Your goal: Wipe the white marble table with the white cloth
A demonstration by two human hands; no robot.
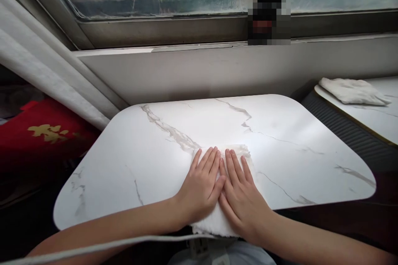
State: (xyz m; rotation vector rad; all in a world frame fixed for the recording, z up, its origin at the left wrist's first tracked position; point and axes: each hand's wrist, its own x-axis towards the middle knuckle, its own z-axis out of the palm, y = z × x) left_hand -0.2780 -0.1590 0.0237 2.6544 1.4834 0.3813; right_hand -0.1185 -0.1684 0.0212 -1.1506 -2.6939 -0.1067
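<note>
A white cloth [214, 224] lies flat on the white marble-patterned table [124, 145], near its front edge. My left hand [203, 186] rests palm down on the cloth's left part, fingers stretched forward. Beside it my right hand [241, 194] also presses flat on the cloth with its fingers extended. The two hands touch near the thumbs. The cloth's far edge shows just beyond the fingertips, and its near edge reaches the table's front edge. Much of its middle is hidden under my hands.
A folded white cloth [353, 91] lies on a second table [381, 118] at the right. A red fabric item [62, 132] with gold markings is at the left, below a white curtain [46, 54]. A window stands behind. A white cord [130, 242] crosses in front of me.
</note>
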